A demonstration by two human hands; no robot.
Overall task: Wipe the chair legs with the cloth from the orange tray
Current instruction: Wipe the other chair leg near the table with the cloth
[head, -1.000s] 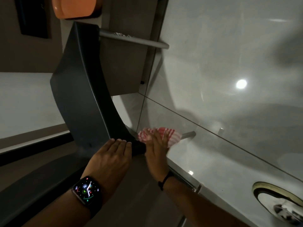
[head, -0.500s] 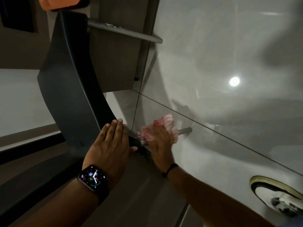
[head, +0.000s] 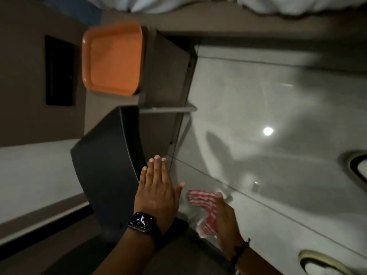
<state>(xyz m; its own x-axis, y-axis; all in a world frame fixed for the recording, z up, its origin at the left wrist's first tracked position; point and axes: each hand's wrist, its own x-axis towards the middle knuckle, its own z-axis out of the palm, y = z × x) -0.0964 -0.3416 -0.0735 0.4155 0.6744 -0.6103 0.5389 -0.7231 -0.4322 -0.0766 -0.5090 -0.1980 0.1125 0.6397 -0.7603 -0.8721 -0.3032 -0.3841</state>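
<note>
The dark chair (head: 107, 167) fills the middle left, its curved seat shell seen from the side. One grey chair leg (head: 168, 109) sticks out to the right near the top; a lower leg end (head: 228, 198) shows just past the cloth. My left hand (head: 157, 190), a watch on its wrist, lies flat with fingers straight against the seat's edge. My right hand (head: 225, 217) holds the red-and-white striped cloth (head: 202, 203) at the lower leg. The orange tray (head: 112, 58) sits at the upper left with nothing in it.
The glossy grey tiled floor (head: 278, 116) covers the right side, with a bright light reflection. Slippers show at the right edge (head: 357, 165) and bottom right (head: 321, 264). White bedding (head: 198, 2) runs along the top. A brown cabinet (head: 164, 72) stands beside the tray.
The view swung so the orange tray and bedding came into sight. My left hand straightened flat on the seat edge. My right hand with the cloth slid lower along the leg.
</note>
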